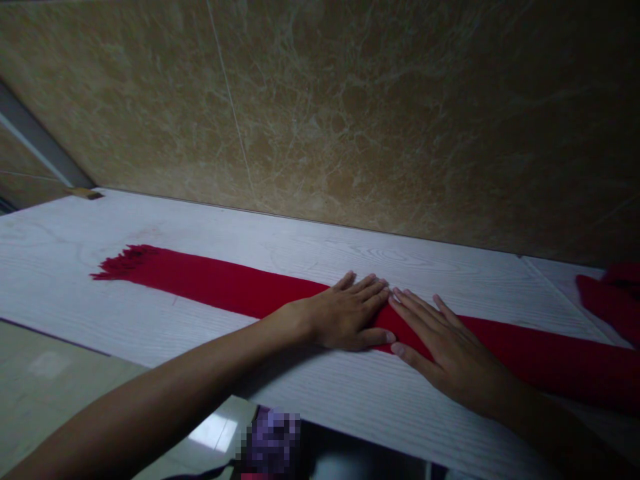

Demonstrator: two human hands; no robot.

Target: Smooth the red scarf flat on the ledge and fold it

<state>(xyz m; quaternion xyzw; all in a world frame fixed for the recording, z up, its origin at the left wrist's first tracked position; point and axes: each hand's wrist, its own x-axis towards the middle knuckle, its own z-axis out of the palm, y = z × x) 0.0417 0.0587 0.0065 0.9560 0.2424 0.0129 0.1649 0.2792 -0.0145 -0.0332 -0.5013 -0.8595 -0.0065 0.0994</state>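
A long red scarf (215, 283) lies flat in a narrow strip across the white wood-grain table (320, 393). Its fringed end points to the left, and the other end runs out of view at the right. My left hand (350, 312) rests palm down on the middle of the scarf, fingers stretched out. Just right of it, my right hand (445, 343) also lies flat on the cloth with its fingers spread. The fingertips of both hands nearly meet, and neither hand grips anything. Part of the scarf is hidden under my hands.
A brown marbled wall (325, 120) rises along the table's far edge. More red fabric (607, 300) lies bunched at the far right. A small yellowish block (86, 193) sits at the back left corner. Below the near edge are a shiny floor (65, 387) and a blurred purple thing (274, 440).
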